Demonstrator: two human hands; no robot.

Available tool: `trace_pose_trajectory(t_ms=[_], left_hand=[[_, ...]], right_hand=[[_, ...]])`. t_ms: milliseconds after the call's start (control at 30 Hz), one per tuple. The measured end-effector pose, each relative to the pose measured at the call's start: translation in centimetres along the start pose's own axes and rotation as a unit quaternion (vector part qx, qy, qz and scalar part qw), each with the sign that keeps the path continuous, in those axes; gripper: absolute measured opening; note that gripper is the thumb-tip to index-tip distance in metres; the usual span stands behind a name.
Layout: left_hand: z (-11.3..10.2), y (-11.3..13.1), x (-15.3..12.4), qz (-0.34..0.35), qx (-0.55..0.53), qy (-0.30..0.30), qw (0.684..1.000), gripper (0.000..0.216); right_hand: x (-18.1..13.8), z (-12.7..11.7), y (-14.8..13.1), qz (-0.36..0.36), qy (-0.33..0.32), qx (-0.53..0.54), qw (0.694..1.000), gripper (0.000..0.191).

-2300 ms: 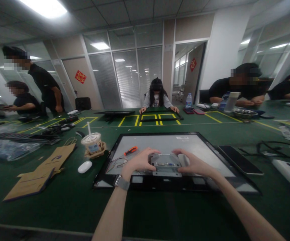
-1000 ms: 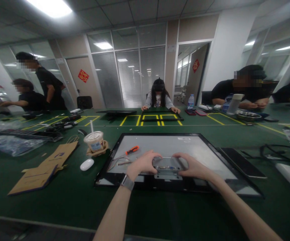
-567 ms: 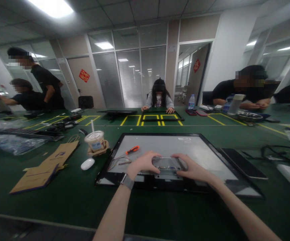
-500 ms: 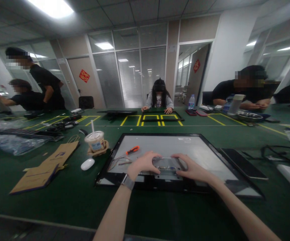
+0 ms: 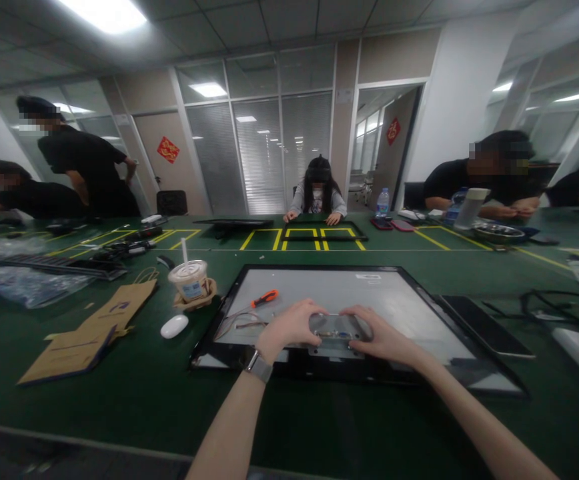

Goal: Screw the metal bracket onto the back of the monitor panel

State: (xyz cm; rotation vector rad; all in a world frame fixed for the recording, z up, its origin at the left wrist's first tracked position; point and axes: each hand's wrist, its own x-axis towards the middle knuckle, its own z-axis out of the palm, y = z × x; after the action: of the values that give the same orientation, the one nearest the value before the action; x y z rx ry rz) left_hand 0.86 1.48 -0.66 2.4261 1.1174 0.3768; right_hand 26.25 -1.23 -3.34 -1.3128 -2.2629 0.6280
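A flat display panel [image 5: 319,283] with a pale grey back and black frame lies in front of me. On its near half sits a small grey metal bracket [image 5: 338,325] with what look like connector ports along it. My left hand [image 5: 289,328], a watch on its wrist, curls round the bracket's left end. Around the right end, my right hand [image 5: 382,335] grips with thumb and fingers. Left of my hands, an orange-and-black screwdriver [image 5: 265,298] rests on the panel, near some thin wires [image 5: 234,323].
To the left are a lidded drink cup [image 5: 189,280], a white mouse [image 5: 174,327] and a brown paper bag [image 5: 89,333]. A dark slab [image 5: 487,325] and black cables [image 5: 549,300] lie right. Across the table, a person's hands [image 5: 333,219] touch a black frame [image 5: 359,233].
My left hand has shifted slightly right along the bracket; my right hand has barely moved. At far left, the standing person has moved a little right and the seated one left.
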Motion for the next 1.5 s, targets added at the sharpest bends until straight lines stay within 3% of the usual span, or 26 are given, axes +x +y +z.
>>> trace_pose_trajectory(t_ms=[100,200,367,533,633,1167,1333,1500], left_hand=[[-0.2,-0.4,0.1,0.008,-0.020,0.015,1.000,0.054],[-0.6,-0.9,0.4,0.017,-0.029,0.089,0.996,0.043],[-1.5,-1.6,0.3,-0.092,0.071,0.203,0.972,0.033],[-1.5,-2.8,-0.6,-0.242,0.228,0.172,0.928,0.036],[-1.1,-3.3,-0.9,-0.291,0.251,0.137,0.913,0.036],[-1.3,-4.1,-0.9,-0.319,0.257,0.140,0.902,0.028],[-1.4,-4.2,-0.9,-0.331,0.266,0.148,0.893,0.029],[-1.5,-2.9,-0.2,-0.279,0.260,0.235,0.894,0.042]], right_hand=[[0.0,0.0,-0.1,-0.011,0.010,-0.001,1.000,0.049],[0.0,0.1,0.0,-0.029,0.029,-0.010,0.999,0.049],[-0.1,0.1,-0.1,-0.044,0.035,-0.039,0.998,0.049],[-0.1,0.1,-0.5,-0.050,0.035,-0.058,0.996,0.048],[-0.2,0.0,-0.7,-0.052,0.033,-0.064,0.996,0.048],[-0.4,0.4,-0.8,-0.074,0.052,-0.084,0.992,0.041],[-0.5,0.6,-0.5,-0.091,0.084,-0.065,0.990,0.039],[-0.4,0.3,-0.1,-0.123,0.168,0.007,0.978,0.031]])
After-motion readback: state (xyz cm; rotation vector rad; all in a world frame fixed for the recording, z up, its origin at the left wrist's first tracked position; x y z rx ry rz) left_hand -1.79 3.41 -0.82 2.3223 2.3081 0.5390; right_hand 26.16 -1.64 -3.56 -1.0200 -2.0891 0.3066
